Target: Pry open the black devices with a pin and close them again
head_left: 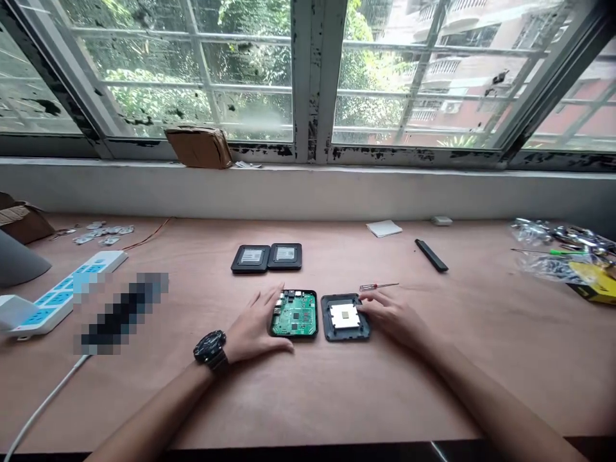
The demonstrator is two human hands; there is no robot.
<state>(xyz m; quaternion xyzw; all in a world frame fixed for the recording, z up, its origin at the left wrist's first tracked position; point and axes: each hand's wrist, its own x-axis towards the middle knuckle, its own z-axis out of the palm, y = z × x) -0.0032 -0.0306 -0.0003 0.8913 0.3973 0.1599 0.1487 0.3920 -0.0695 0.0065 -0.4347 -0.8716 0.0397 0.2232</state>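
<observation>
In the head view a green circuit board (pixel 299 314) sits in a small black case (pixel 316 321) on the table. My left hand (pixel 255 327), with a black watch at the wrist, lies along the case's left side. Its fingers are spread, with the thumb stretched along the near edge. Just right of the case is a dark lid (pixel 332 335), inner side up, with a silvery metal plate (pixel 344 316) on it. My right hand (pixel 385 313) has its fingers bent onto the lid's right edge; part of the grip is hidden. Behind that hand lies a small screwdriver (pixel 379 285).
Two black labelled cases (pixel 267 258) lie farther back. A black bar (pixel 431 255) and a white paper pad (pixel 384 228) are at the back right. Plastic bags of metal parts (pixel 561 247) stand far right. A white power strip (pixel 67 295) and a blurred-out dark object (pixel 122 314) occupy the left.
</observation>
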